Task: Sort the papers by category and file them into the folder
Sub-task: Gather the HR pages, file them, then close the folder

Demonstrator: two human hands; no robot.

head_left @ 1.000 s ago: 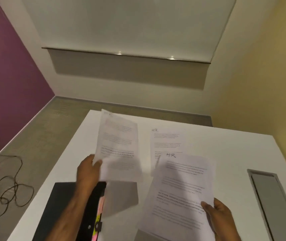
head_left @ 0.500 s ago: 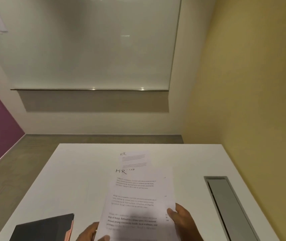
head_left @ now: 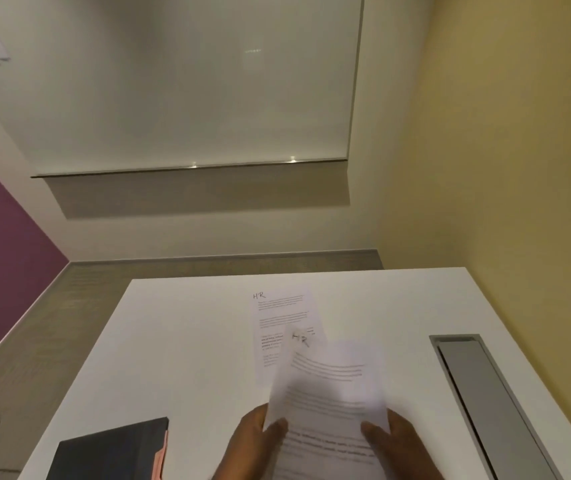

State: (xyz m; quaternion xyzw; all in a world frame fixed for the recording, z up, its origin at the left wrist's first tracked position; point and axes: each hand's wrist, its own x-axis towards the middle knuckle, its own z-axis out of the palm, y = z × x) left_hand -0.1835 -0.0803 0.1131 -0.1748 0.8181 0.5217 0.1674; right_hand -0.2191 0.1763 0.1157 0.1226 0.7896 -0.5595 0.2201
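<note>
Obs., left to right.

- Folder (head_left: 111, 452): dark, closed, flat on the table (head_left: 180, 341) at its near left corner, pink tab edge on its right side. Nothing I can see is filed yet.
- Left hand (head_left: 249, 441): pinches the near left edge of the held paper, thumb on top.
- Flat sheet (head_left: 277, 327): lies mid-table, headed "HR", its near right corner covered by the held paper.
- Held paper (head_left: 332, 393): raised off the table, tilted, blurred, also headed "HR".
- Right hand (head_left: 395, 441): grips the near right edge, thumb on top.
- Grey hatch (head_left: 478, 393): set into the table at the far right, well apart from the papers.

Judgement: matching heading, so the held paper belongs on the flat sheet. To do it well I would square the edges over the flat sheet, lower it level, release both thumbs together, and keep the heading readable.

Count: folder 1; flat sheets 1; held paper at least 1, blur hides whether more; hands 2; hatch 1.
</note>
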